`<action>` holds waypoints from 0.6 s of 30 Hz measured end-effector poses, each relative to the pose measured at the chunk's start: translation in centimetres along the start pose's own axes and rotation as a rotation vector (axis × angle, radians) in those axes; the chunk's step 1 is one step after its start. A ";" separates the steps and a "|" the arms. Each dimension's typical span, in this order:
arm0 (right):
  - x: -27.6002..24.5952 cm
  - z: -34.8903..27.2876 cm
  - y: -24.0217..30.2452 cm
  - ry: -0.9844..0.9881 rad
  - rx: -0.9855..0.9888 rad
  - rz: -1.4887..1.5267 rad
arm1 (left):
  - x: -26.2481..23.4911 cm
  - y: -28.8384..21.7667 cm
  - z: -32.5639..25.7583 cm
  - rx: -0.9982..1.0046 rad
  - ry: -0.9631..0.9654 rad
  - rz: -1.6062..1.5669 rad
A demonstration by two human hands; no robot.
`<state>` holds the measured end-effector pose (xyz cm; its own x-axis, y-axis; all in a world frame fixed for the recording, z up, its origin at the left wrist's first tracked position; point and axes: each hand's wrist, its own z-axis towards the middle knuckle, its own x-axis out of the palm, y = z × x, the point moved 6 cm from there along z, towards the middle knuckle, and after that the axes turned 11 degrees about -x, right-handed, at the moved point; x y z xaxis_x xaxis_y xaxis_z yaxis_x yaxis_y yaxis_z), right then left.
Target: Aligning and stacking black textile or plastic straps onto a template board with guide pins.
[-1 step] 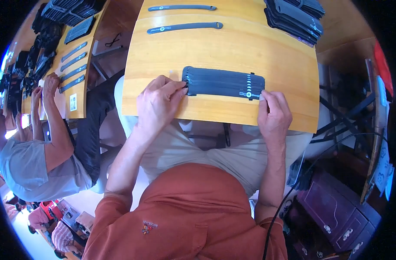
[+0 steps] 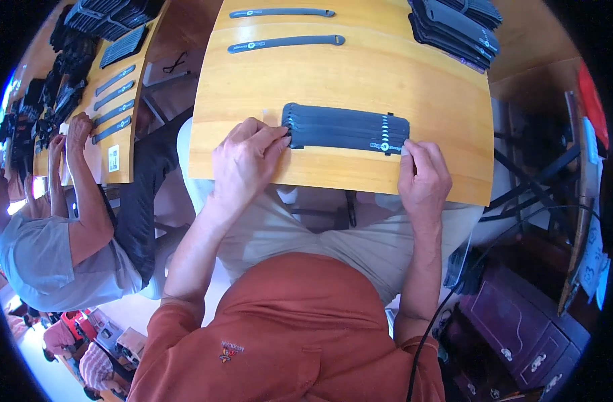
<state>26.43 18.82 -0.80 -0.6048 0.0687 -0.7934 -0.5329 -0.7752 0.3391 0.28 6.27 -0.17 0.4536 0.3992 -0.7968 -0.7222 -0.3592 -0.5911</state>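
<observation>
A row of dark grey fabric straps [image 2: 340, 127], overlapping lengthwise into a flat block, lies near the table's front edge. The straps have slotted ends at the left and pale printed marks toward the right. Small black tabs stick out at the block's edges. My left hand [image 2: 246, 154] pinches the block's left end between thumb and fingertips. At the near right corner, my right hand [image 2: 425, 171] has its thumb and curled fingers closed on the strap end. Two single grey straps, a nearer one [image 2: 286, 43] and a farther one [image 2: 281, 13], lie apart at the table's far left.
Piled grey straps [image 2: 457, 33] stand at the far right of the wooden table [image 2: 346, 80]. To the left, a person [image 2: 65, 248] sits at another table [image 2: 122, 157] with spaced straps and dark bundles. A purple cabinet [image 2: 514, 321] and a black cable [image 2: 447, 295] are at the right.
</observation>
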 end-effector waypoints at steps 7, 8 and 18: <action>-0.7 0.5 2.2 0.035 -0.088 -0.241 | 0.3 0.1 -0.8 0.170 -0.089 0.026; -0.6 0.9 2.9 0.035 -0.089 -0.239 | 0.2 0.1 -0.9 0.169 -0.090 0.027; 4.1 1.9 10.8 0.125 -0.330 -0.068 | 0.1 -0.8 -3.2 0.255 -0.200 0.052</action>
<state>17.06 11.89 0.54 -0.4867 0.0651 -0.8711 -0.3373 -0.9339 0.1187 2.58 3.95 -0.15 0.3194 0.5532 -0.7694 -0.8605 -0.1708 -0.4800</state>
